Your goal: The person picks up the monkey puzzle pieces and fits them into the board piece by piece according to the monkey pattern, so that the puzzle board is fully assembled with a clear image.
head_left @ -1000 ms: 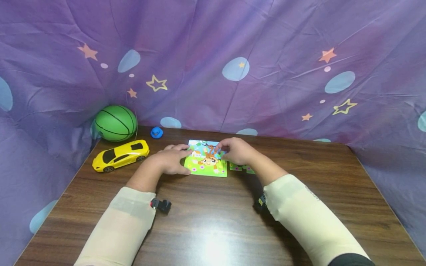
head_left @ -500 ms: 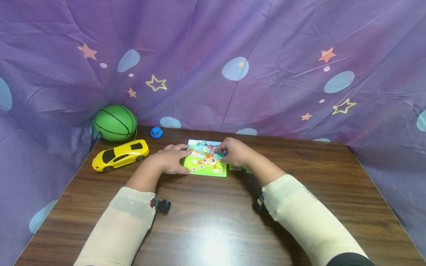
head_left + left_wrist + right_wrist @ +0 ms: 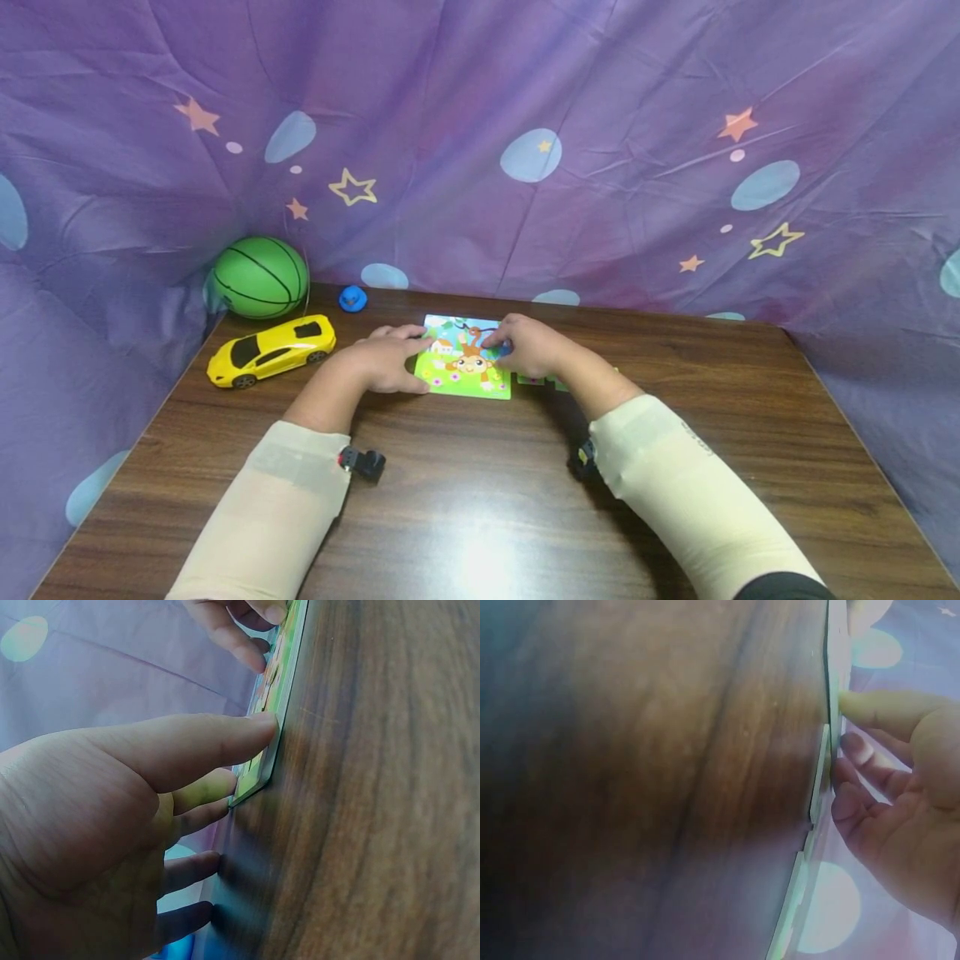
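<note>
A flat jigsaw puzzle point(image 3: 465, 382) with a monkey hanging from a branch, a small house and flowers lies near the back middle of the table. My left hand point(image 3: 384, 362) is at its left side, fingers extended; in the left wrist view the thumb point(image 3: 259, 729) rests on the puzzle's corner. Bent over the right side is my right hand point(image 3: 531, 343), its fingertips touching the picture and hiding part of it. The right wrist view shows that thumb point(image 3: 862, 706) against the board, with the other fingers loosely bent and nothing visible between them.
Loose puzzle pieces point(image 3: 531, 380) lie right of the puzzle, partly under my right forearm. To the left are a yellow toy car point(image 3: 273, 350), a green ball point(image 3: 262, 277) and a blue rubber duck point(image 3: 352, 298). A purple curtain point(image 3: 450, 233) hangs behind the table.
My right hand has shifted slightly toward me over the puzzle's right side, its forearm covering more of the loose pieces. The left hand and puzzle stay in place.
</note>
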{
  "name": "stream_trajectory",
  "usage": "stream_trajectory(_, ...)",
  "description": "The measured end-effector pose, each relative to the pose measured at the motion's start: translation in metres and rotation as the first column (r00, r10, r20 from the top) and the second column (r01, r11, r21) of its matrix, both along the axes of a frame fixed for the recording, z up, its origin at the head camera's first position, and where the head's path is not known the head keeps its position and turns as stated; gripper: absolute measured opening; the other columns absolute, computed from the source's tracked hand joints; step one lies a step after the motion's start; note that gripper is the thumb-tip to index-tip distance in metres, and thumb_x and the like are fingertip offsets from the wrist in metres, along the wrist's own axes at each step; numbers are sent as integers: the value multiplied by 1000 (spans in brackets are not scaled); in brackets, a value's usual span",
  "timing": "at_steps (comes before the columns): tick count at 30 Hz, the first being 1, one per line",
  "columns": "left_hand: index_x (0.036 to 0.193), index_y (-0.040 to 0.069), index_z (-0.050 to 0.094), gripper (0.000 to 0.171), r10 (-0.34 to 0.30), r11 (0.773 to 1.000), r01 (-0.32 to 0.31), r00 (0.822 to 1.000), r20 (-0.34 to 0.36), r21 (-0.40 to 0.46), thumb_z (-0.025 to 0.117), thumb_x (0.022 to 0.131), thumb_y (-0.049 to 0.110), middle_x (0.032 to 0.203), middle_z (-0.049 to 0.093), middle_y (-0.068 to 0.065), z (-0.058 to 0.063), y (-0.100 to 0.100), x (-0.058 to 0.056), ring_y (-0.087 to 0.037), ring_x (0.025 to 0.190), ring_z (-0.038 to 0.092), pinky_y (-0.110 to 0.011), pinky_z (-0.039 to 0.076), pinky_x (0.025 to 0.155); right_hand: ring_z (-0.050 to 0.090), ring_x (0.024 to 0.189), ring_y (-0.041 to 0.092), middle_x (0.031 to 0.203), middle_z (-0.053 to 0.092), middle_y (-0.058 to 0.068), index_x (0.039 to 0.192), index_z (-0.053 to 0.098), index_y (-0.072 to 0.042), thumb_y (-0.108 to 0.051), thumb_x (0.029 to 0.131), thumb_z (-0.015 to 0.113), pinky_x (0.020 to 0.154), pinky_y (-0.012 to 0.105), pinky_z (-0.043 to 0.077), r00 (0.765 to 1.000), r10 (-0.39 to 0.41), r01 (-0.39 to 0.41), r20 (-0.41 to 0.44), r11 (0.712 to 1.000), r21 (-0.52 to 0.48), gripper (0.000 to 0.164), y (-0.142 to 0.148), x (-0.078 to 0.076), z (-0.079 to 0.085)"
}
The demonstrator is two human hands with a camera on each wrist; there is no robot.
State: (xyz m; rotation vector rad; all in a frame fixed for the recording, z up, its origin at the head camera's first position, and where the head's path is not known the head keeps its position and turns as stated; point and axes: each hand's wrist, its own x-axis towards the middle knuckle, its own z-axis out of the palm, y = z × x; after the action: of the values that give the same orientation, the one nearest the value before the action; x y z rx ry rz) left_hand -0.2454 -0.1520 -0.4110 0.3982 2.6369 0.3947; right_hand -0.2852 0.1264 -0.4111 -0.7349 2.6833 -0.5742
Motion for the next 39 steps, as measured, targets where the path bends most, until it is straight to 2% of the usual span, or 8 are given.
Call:
stream_trajectory(6,170,34,31,90,13,1000,-13,1000,7,1,75,94,54,182,17,3,2,0,1,-40,167,14,-76,17,129,64,119,28,137,63,11,134,76,-16,-16,95,79,111,46,54,1000,-9,9,0,1000,-6,40,3,-1,-4)
stream_trajectory(10,170,34,31,89,18,1000,-18,1000,6,-1,75,94,54,182,18,3,2,1,2,-40,167,14,-76,18,129,65,105,21,132,65,10,136,75,-17,-20,97,78,98,38,57,1000,-21,21,4,999,-49,39,10,2,-3)
stream_trajectory(13,170,34,32,90,19,1000,-19,1000,5,0,75,94,53,182,18,3,2,2,2,-40,167,14,-76,18,129,65,81,19,125,69,9,139,73,-17,-22,98,78,72,38,60,998,-51,55,46,993,-102,42,18,7,4)
stream_trajectory(17,170,34,32,90,18,1000,-18,1000,1,-2,76,93,53,181,19,3,2,3,2,-40,167,15,-75,19,129,72,82,21,126,75,10,143,68,-14,-24,97,79,67,40,61,989,-88,107,115,979,-171,49,32,16,14)
stream_trajectory(20,170,33,32,90,15,1000,-15,1000,2,1,75,94,53,181,19,2,2,2,2,-40,167,15,-75,19,129,74,96,22,131,74,10,146,66,-14,-24,95,80,73,37,62,981,-114,146,160,967,-209,54,41,22,18)
stream_trajectory(26,170,29,32,89,-9,1000,9,1000,-13,1,74,94,53,181,20,0,0,0,1,-42,166,16,-75,20,129,68,94,18,128,74,15,145,67,-11,-22,94,83,64,33,61,970,-148,200,194,939,-279,55,53,26,12)
stream_trajectory(29,170,29,33,89,-12,1000,12,1000,-14,3,74,94,54,181,20,0,-1,-1,0,-42,166,16,-75,20,129,67,92,17,126,74,15,143,67,-9,-19,92,84,66,31,61,970,-149,203,192,933,-298,55,59,23,5)
stream_trajectory(39,170,32,31,90,-9,1000,9,1000,-6,8,74,94,55,181,19,1,0,-1,1,-41,167,15,-75,19,129,66,103,18,122,74,11,138,71,-8,-22,85,90,91,30,56,981,-147,172,126,959,-224,58,74,13,-18)
